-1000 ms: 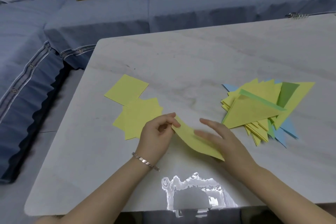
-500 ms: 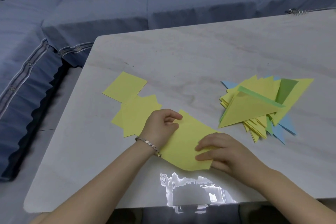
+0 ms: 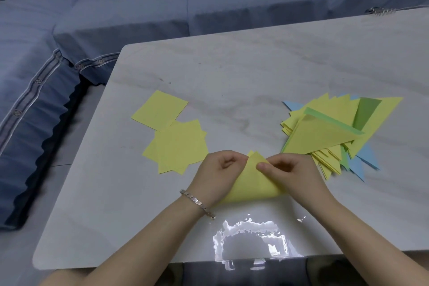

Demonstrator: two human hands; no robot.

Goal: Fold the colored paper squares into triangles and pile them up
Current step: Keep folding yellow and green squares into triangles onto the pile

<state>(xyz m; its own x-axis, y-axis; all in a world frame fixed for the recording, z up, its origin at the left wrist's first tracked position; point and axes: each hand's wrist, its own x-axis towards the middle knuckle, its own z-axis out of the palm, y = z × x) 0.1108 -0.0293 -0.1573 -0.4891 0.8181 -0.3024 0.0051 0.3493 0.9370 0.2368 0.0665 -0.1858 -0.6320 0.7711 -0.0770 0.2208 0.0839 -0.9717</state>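
Observation:
A yellow paper square (image 3: 253, 183) lies near the table's front edge, doubled over into a rough triangle with its two corners meeting at the top. My left hand (image 3: 218, 174) pinches its upper left edge. My right hand (image 3: 290, 174) pinches the top corner from the right, thumb on the paper. Several unfolded yellow squares (image 3: 178, 144) lie to the left, one more (image 3: 160, 109) behind them. A pile of folded triangles (image 3: 329, 132), yellow, green and blue, sits to the right.
The white marble table (image 3: 232, 72) has rounded corners; a bright glare patch (image 3: 250, 241) shows at its front edge. A blue sofa (image 3: 139, 11) with cushions runs behind and to the left. A small metal object (image 3: 378, 10) lies at the far right edge.
The flat yellow sheet has been folded upward from its near corner. Both hands moved together to the top, where the two corners now meet.

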